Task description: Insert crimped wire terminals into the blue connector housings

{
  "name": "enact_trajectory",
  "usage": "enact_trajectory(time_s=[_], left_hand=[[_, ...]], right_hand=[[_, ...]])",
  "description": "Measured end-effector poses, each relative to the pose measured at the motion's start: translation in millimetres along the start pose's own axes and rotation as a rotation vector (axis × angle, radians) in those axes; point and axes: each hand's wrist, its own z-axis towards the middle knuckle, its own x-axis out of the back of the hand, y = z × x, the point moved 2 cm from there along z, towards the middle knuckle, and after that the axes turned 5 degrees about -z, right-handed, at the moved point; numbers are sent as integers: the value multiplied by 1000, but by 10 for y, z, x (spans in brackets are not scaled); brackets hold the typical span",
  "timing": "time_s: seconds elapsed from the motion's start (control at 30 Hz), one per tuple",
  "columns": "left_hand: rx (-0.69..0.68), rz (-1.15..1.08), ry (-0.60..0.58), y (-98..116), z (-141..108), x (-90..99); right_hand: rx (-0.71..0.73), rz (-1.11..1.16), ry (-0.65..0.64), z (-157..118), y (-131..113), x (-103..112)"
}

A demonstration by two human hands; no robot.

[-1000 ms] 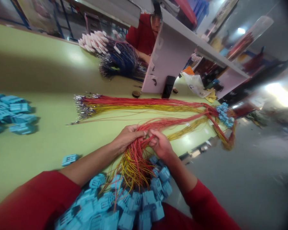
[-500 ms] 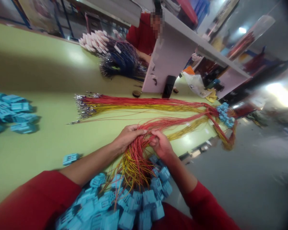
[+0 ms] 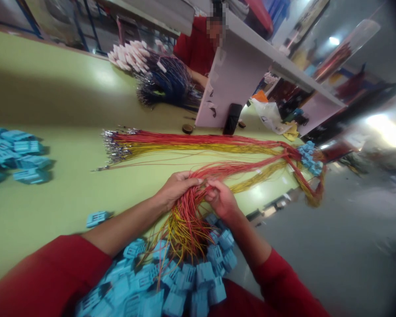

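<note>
Nearest, blue plastic connectors (image 3: pixel 198 281) heap below the hands, and red and yellow wires (image 3: pixel 188 224) fan upward from them. The left hand (image 3: pixel 176 189) closes around the wires; the right hand (image 3: pixel 221 200) pinches them narrowly. Beyond, on the green worktop (image 3: pixel 53 97), a long wire bundle (image 3: pixel 191 143) lies lengthwise, its crimped terminals (image 3: pixel 114 147) pointing left.

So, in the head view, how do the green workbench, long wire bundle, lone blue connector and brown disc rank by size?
Green workbench, long wire bundle, lone blue connector, brown disc; nearness makes the last pair unsure.
</note>
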Motion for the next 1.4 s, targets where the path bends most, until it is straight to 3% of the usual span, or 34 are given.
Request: enact_trajectory(time_s=[0.53,0.73,0.93,1.4], left_hand=[[-57,65,30,-22,24,30],[-64,57,45,-14,19,32],[-44,52,12,8,-12,6],[-18,45,-7,-3,-11,-1]], right_hand=[[41,-110,28,-22,10,-30],[29,-54,61,-16,14,5],[40,-67,-39,7,6,-23],[76,-52,-55,15,25,-5]])
